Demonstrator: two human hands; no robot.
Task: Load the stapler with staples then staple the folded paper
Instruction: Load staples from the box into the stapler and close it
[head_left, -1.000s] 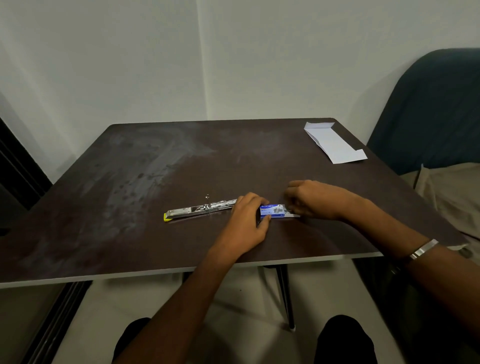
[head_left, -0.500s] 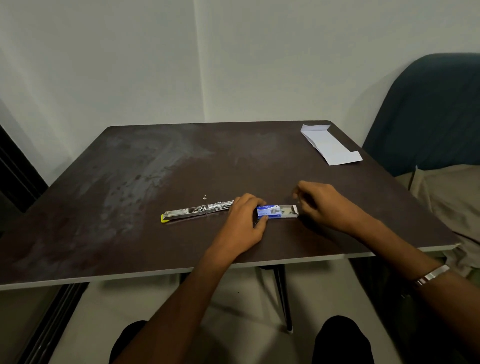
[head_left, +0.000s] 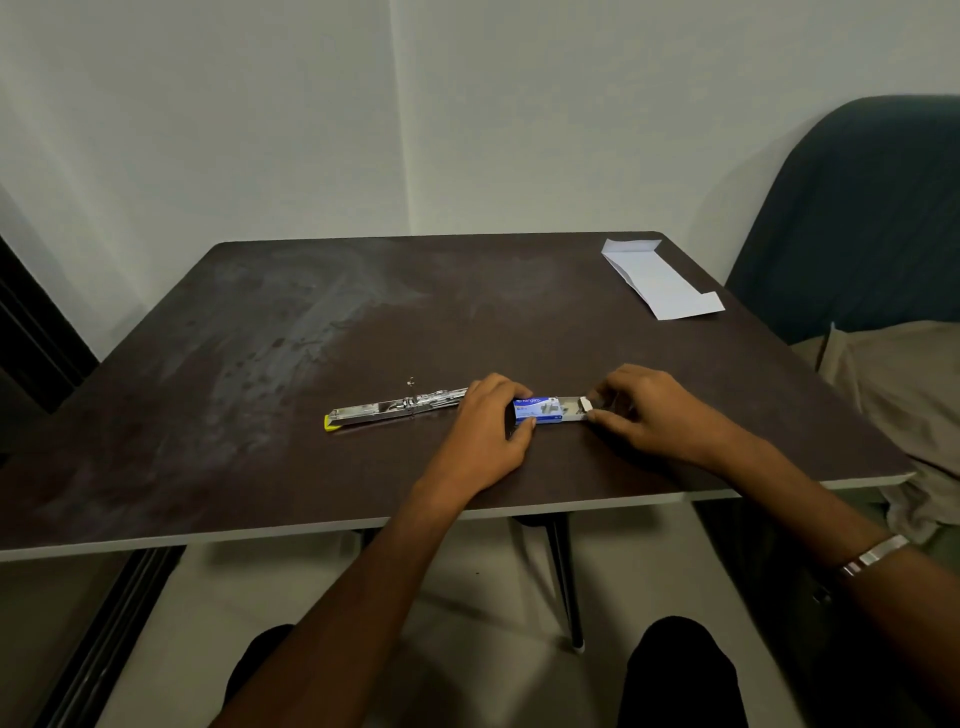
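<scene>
Dark brown laminate table (head_left: 260, 415): bore, near its front edge, an opened silver metal stapler with a yellow tip (head_left: 387, 410) lying flat, and just right of it a small blue cardboard staple box (head_left: 540, 409); left hand (head_left: 488, 426) pinched the box between thumb and fingers; right hand (head_left: 649, 410) closed thumb and forefinger on the box's white pulled-out end (head_left: 584, 405); folded white paper (head_left: 657, 280) lay at the far right corner, well apart
</scene>
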